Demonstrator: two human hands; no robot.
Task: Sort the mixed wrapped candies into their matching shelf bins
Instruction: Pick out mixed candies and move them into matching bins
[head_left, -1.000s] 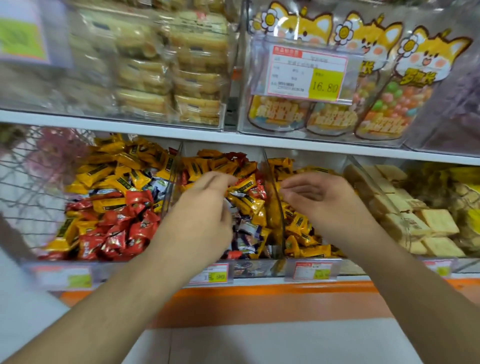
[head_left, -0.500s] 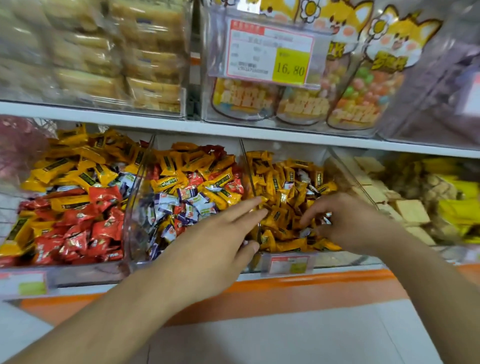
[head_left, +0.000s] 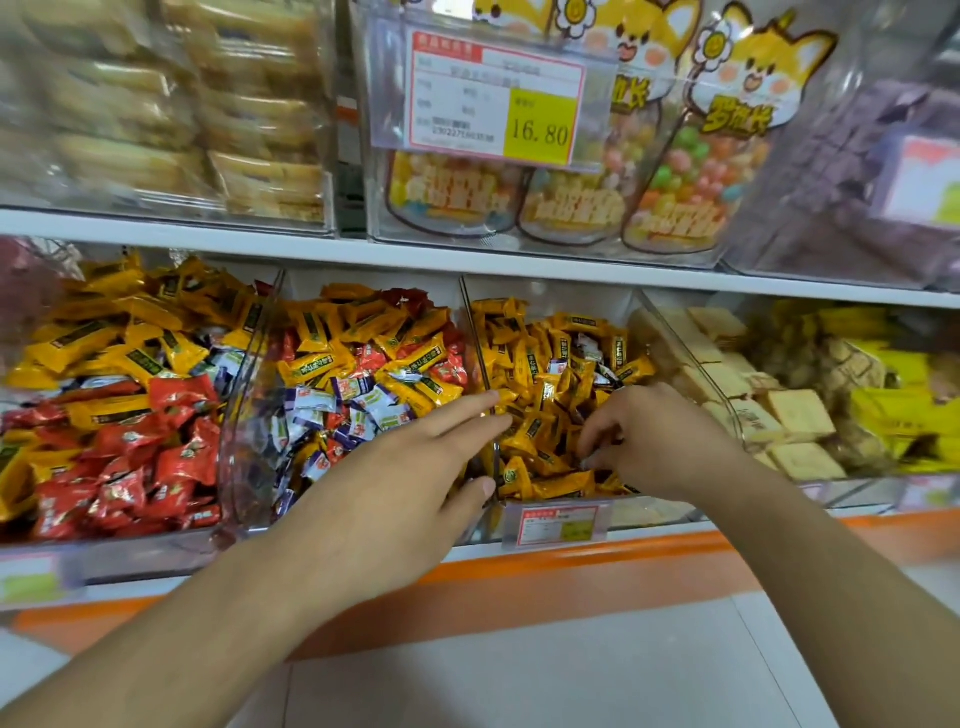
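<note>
Three clear shelf bins hold wrapped candies. The left bin (head_left: 244, 415) mixes yellow and red ones, the middle bin (head_left: 475, 332) has yellow, red and purple-white ones (head_left: 363, 410), and the right bin (head_left: 675, 343) is mostly yellow candies (head_left: 545, 358) with a few dark and white strays. My left hand (head_left: 400, 483) hovers with straight fingers over the divider between the middle and right bins and holds nothing. My right hand (head_left: 660, 441) is in the front of the right bin, where its curled fingertips pinch a dark-wrapped candy (head_left: 589, 461) in the pile.
Square biscuits (head_left: 795, 415) and yellow packs (head_left: 893, 374) fill the bins to the right. Price tags (head_left: 558, 525) clip onto the bin fronts. The upper shelf (head_left: 467, 260) carries boxed pastries (head_left: 249, 130) and cartoon candy jars (head_left: 691, 171) behind a 16.80 tag (head_left: 496, 101).
My left hand moved from the middle bin rightward to the divider, its fingers straightening. My right hand dropped to the front of the yellow bin and curled its fingers into the pile.
</note>
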